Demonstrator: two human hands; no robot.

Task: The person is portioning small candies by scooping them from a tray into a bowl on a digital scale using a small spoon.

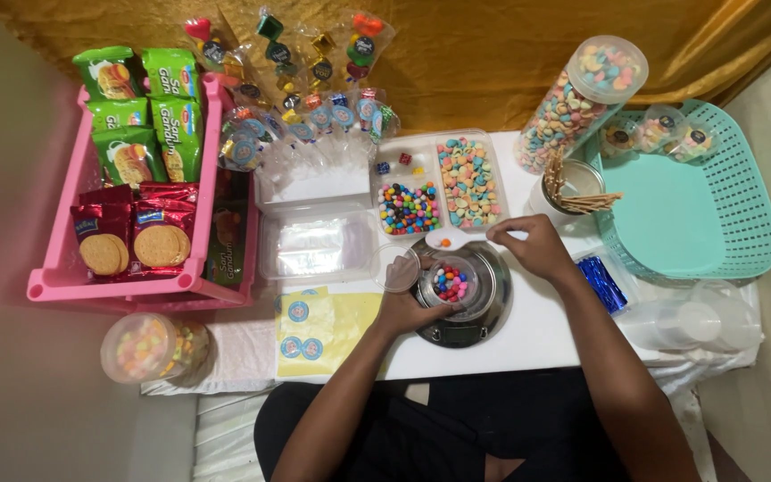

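My left hand (406,311) grips a small clear cup (449,281) that stands on a round steel scale (484,295); colourful round candies lie in the cup. Just above the cup, my right hand (528,245) pinches the handle of a white spoon (451,239) with an orange candy in its bowl. A clear lid (397,268) lies to the left of the cup. Behind the scale stands a divided clear tray (439,183) with bright chocolate beads on the left and pastel candy pieces on the right.
A pink crate (55,286) of biscuit packs stands at left, with a candy jar (149,346) below it. Wrapped candy sticks (305,116) and empty clear boxes (314,241) sit behind. A tall candy jar (582,98), stick cup (573,187), teal basket (742,223) and sticker sheet (323,326) surround.
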